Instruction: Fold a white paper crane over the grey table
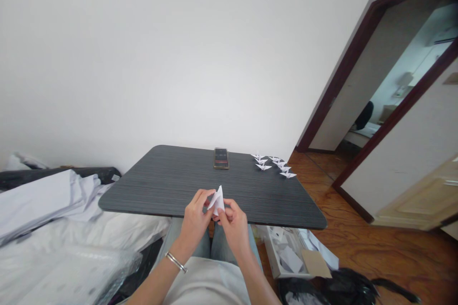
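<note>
A folded piece of white paper [217, 201] stands up as a pointed shape between my hands, just over the near edge of the dark grey wood-grain table [157, 186]. My left hand [195, 217] pinches its left side, and my right hand [232, 224] grips its lower right side. Several small white origami cranes [274, 164] sit in a loose group at the table's far right. A phone [221, 158] stands near the far edge, its back toward me.
Crumpled white sheeting and plastic wrap lie on my left. A cardboard box [286, 252] holding white paper scraps sits on the wooden floor at my lower right, next to a black plastic bag [339, 288]. A doorway [372, 81] opens on the right.
</note>
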`<state>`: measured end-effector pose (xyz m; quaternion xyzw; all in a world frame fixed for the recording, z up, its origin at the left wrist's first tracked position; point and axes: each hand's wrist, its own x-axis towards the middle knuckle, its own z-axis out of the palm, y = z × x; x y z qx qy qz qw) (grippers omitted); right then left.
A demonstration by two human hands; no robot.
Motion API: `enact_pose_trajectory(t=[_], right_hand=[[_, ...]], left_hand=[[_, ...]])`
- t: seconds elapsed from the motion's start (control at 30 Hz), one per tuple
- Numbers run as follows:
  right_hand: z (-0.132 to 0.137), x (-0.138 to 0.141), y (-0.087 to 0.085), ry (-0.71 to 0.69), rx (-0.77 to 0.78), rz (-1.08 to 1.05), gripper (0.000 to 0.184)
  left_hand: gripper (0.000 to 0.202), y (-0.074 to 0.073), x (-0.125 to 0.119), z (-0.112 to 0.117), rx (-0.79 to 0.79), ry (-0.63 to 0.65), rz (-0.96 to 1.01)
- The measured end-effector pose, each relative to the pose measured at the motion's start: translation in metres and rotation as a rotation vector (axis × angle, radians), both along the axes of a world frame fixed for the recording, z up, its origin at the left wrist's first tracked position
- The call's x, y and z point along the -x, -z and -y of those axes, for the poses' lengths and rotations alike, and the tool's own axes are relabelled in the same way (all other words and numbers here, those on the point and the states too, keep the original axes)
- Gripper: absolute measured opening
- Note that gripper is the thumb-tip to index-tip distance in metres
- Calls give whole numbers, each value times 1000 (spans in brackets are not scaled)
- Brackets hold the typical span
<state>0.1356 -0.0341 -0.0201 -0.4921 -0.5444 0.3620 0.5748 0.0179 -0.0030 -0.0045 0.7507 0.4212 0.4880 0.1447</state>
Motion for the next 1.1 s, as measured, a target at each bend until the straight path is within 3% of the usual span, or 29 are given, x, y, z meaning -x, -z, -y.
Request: enact_pose_trajectory(t=[0.23, 0.37, 0.53, 0.73, 1.1], right_hand=[[-2, -1, 5, -8, -5, 48, 22], [-7, -6, 5, -34, 46, -99, 27], [-13, -10, 4, -95, 116, -331, 34], [-14, -8, 7, -157, 160, -400, 36], [-9, -5, 0, -194, 135, -320, 30]], left_hand=[[34, -3, -3, -3, 41, 43, 19], [33, -7, 4, -1, 101, 180, 34], [46, -6, 19, -7, 193, 349, 96], [44, 1, 23, -16, 346, 481, 197], [33, 3, 9, -15, 442, 461, 394]])
